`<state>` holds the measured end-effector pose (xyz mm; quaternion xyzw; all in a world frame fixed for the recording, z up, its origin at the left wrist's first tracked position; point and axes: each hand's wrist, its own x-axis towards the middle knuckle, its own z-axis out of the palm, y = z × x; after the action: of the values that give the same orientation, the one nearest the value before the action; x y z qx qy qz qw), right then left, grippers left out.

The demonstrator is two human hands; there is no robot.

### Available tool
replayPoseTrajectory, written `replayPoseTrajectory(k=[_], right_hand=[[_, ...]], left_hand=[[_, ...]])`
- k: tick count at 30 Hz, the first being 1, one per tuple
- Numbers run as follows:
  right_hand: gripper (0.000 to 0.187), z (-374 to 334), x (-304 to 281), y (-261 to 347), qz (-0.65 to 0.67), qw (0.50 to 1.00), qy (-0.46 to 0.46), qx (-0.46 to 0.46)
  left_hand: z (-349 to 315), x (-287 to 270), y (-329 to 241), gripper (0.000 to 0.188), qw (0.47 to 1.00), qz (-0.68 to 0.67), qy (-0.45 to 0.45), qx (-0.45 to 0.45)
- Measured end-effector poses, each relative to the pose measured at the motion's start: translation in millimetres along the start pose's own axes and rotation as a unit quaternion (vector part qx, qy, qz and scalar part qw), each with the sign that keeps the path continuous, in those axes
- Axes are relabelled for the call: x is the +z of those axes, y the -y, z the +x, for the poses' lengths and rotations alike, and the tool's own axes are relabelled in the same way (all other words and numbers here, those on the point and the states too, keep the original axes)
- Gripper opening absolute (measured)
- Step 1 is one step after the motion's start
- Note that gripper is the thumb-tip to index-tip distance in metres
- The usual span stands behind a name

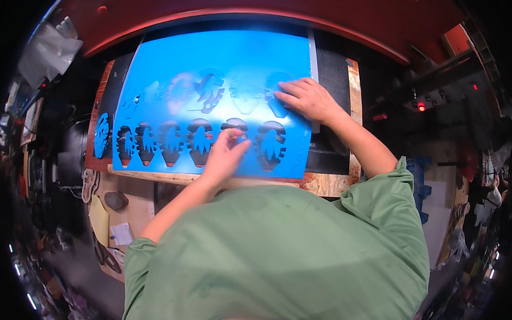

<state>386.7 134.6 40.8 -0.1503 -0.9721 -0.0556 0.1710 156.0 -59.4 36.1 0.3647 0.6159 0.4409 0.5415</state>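
A large blue sheet [214, 51] lies on a black board, with two rows of cut shapes with notched edges across it. In the near row, dark gaps surround finger-like blue strips, as in the cut shape [270, 146] at the right end. Over another near-row shape hovers my left hand [225, 156], its thumb and forefinger curved and apart with nothing visible between them. My right hand [310, 101] reaches in from the right, fingers extended onto the sheet at the far row's rightmost shape [278, 107]. A loose blue cut piece [101, 135] rests left of the sheet.
The black board [332, 106] sits on a worn wooden base [328, 185]. A red machine beam [244, 4] spans the far side. At lower left, a side table holds a dark rounded object [116, 200] and a yellow sheet [99, 219]. Blue plastic parts [418, 185] stand at right.
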Motion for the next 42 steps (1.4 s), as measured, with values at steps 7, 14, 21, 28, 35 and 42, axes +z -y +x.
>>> replayPoseTrajectory(k=[7, 14, 21, 28, 35, 42], right_hand=[[0.057, -8, -11, 21, 0.103, 0.99, -0.008, 0.096], [0.051, 3, 4, 38, -0.028, 0.987, -0.108, 0.112], [0.056, 9, 11, 18, -0.07, 0.973, -0.176, 0.133], [0.048, 33, -8, 20, -0.082, 0.969, -0.135, 0.19], [0.043, 29, -19, -2, 0.291, 0.845, -0.095, 0.439], [0.028, 20, -15, -94, 0.727, 0.295, -0.356, 0.507]], left_hand=[[8, 6, 16, 0.04, 0.998, -0.034, 0.043, -0.027], [12, 10, 16, 0.047, 0.988, 0.135, 0.003, 0.076], [34, 17, -4, 0.041, 0.998, 0.064, -0.02, -0.016], [26, 3, -8, 0.032, 0.989, -0.093, 0.045, -0.102], [19, -5, -4, 0.031, 0.985, -0.083, 0.068, -0.133], [39, 2, 12, 0.023, 0.988, -0.046, 0.071, -0.131]])
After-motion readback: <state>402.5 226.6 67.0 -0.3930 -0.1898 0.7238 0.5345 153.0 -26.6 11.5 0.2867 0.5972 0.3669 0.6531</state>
